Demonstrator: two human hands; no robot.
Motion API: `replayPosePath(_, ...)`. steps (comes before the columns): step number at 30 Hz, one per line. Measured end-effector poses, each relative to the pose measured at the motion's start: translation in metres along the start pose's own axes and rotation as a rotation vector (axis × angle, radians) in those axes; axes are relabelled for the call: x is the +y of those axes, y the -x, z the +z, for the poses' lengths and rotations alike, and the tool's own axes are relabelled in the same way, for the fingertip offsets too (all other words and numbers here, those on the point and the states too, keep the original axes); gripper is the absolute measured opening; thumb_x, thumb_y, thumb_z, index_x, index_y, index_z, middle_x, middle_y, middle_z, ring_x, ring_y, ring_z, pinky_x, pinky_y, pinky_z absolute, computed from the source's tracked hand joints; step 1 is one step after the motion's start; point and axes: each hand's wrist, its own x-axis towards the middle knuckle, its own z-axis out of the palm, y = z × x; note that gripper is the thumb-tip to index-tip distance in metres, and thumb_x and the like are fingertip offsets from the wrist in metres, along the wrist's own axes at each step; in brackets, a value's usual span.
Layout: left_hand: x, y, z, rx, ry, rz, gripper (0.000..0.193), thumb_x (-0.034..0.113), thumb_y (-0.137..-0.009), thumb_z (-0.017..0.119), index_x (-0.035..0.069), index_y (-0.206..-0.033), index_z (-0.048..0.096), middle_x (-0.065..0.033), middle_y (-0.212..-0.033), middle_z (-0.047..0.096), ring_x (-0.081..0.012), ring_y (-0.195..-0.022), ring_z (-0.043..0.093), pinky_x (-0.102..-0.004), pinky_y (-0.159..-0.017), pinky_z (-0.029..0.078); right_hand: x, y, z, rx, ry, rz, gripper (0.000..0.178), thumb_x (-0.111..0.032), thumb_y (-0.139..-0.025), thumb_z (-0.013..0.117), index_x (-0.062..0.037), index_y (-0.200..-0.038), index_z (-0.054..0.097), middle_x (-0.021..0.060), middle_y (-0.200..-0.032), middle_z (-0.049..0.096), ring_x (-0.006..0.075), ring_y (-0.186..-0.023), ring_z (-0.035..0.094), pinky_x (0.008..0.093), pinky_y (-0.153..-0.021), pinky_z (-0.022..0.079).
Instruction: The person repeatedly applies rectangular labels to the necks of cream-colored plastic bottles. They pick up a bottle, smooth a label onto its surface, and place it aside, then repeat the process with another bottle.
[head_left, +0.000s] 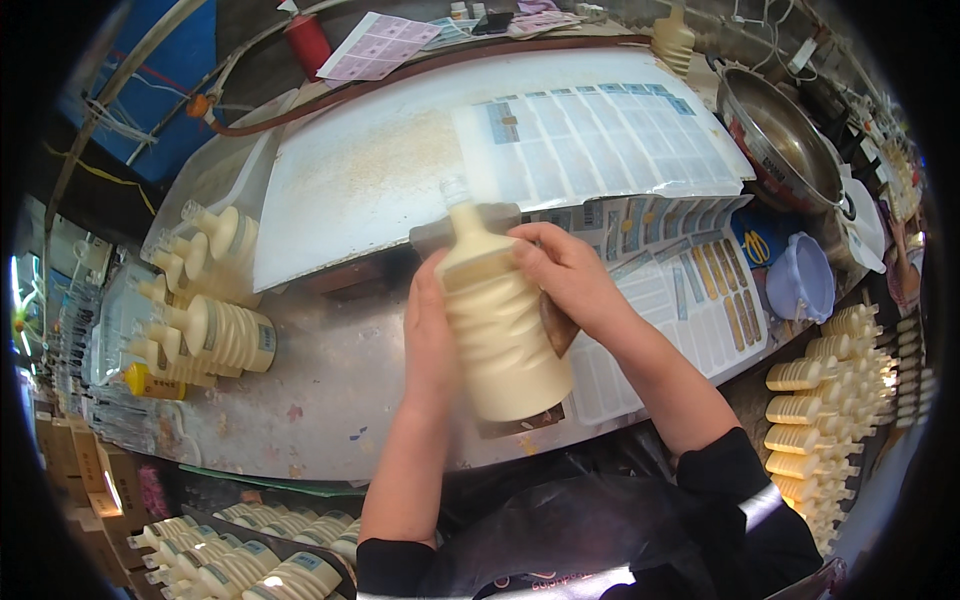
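A cream-coloured bottle with a wavy, ridged body and a narrow neck lies slanted before me, its neck pointing away. My left hand presses along its left side, the fingers mostly out of sight behind it. At the bottle's upper right shoulder, my right hand grips it with thumb and fingers. Part of a dark brown block or stand shows beneath and beside the bottle. Just right of my right forearm are sheets of labels, some with gold-brown strips.
A white board bears a label sheet at the back. Several similar bottles stand at left, with more in rows at lower left and right. A lilac bucket, yellow scissors and metal pan are at right.
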Motion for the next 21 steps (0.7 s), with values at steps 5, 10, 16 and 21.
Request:
replayPosePath(5, 0.000, -0.010, -0.003, 0.051, -0.035, -0.061, 0.038, 0.034, -0.113, 0.045, 0.002, -0.127, 0.060, -0.0068, -0.115, 0.068, -0.0117, -0.102, 0.063, -0.0283, -0.091, 0.052, -0.006, -0.003, 0.001, -0.058, 0.086, 0.117, 0.039, -0.028, -0.097, 0.072, 0.0006, -0.124, 0.065, -0.0013, -0.081, 0.066, 0.0037, -0.073, 0.057, 0.0227, -0.065, 0.046)
replayPosePath(10, -0.005, -0.013, -0.003, 0.085, 0.015, -0.071, 0.029, 0.029, -0.110, 0.055, 0.002, -0.118, 0.063, -0.0051, -0.109, 0.069, -0.0098, -0.097, 0.063, -0.0268, -0.087, 0.052, -0.003, -0.002, 0.002, -0.041, -0.003, 0.131, 0.039, -0.024, -0.095, 0.074, 0.0020, -0.122, 0.065, -0.0011, -0.080, 0.066, 0.0030, -0.074, 0.057, 0.0214, -0.066, 0.046)
replayPosePath(16, -0.006, -0.011, -0.002, 0.079, 0.034, -0.051, 0.033, 0.030, -0.109, 0.054, 0.001, -0.120, 0.064, -0.0068, -0.113, 0.069, -0.0107, -0.100, 0.062, -0.0279, -0.090, 0.052, 0.001, -0.002, 0.002, -0.035, 0.007, 0.127, 0.037, -0.021, -0.095, 0.074, 0.0021, -0.123, 0.065, -0.0009, -0.082, 0.067, 0.0033, -0.074, 0.058, 0.0216, -0.067, 0.046)
replayPosePath(21, -0.014, -0.011, -0.007, 0.048, 0.091, -0.033, 0.039, 0.033, -0.113, 0.043, 0.001, -0.129, 0.061, -0.0089, -0.119, 0.069, -0.0142, -0.107, 0.065, -0.0300, -0.094, 0.054, 0.002, -0.003, 0.002, -0.045, -0.016, 0.127, 0.036, -0.021, -0.096, 0.073, 0.0014, -0.122, 0.064, 0.0005, -0.086, 0.069, 0.0037, -0.077, 0.060, 0.0217, -0.069, 0.048)
